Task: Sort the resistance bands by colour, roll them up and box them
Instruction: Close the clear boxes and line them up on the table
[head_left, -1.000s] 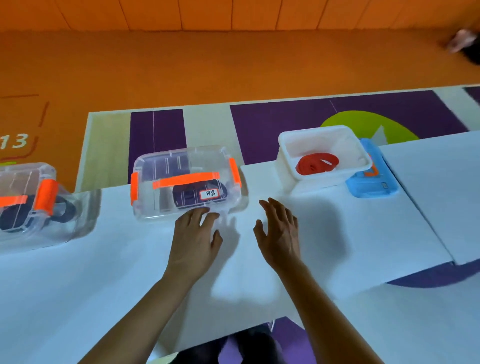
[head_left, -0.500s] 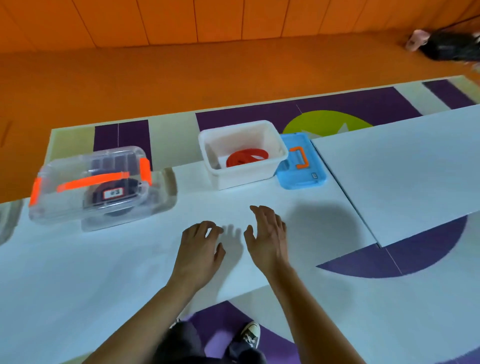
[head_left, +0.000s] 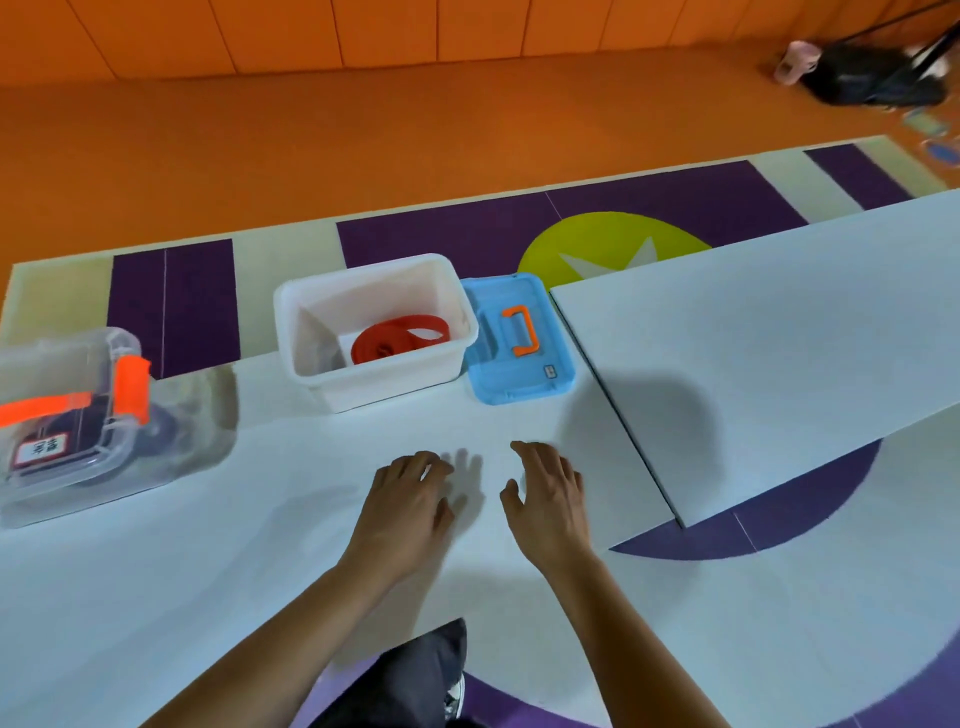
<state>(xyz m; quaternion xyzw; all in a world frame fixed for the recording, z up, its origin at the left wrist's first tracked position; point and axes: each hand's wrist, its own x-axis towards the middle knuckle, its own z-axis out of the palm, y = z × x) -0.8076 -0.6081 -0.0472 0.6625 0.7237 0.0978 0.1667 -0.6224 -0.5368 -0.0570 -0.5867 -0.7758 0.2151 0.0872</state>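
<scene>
The rolled-up red rubber resistance band (head_left: 385, 340) lies on the bottom of the open white plastic box (head_left: 395, 387), straight ahead of the left hand (head_left: 408, 506) and well beyond its fingertips, ahead and to the left of the right hand (head_left: 548, 493). Neither hand touches the band or the box. Touching the box's right side, ahead of the right hand, the flat light-blue plastic lid (head_left: 524, 384) lies with its orange handle (head_left: 519, 332) facing up. Both hands are palm down over the white board (head_left: 260, 519), side by side and apart, fingers relaxed and slightly spread, holding nothing; whether the fingertips touch the board I cannot tell. Far to the left of the left hand stands the closed clear plastic box (head_left: 57, 364) with orange latches (head_left: 132, 387), a dark rolled band (head_left: 88, 434) inside it and a small white label (head_left: 41, 448) on its front; the label's writing is too blurred to read. To the right of the right hand a second white board (head_left: 753, 353) lies at an angle, its edge near that hand. Below the forearms, a dark trouser leg (head_left: 410, 675) shows at the board's near edge.
</scene>
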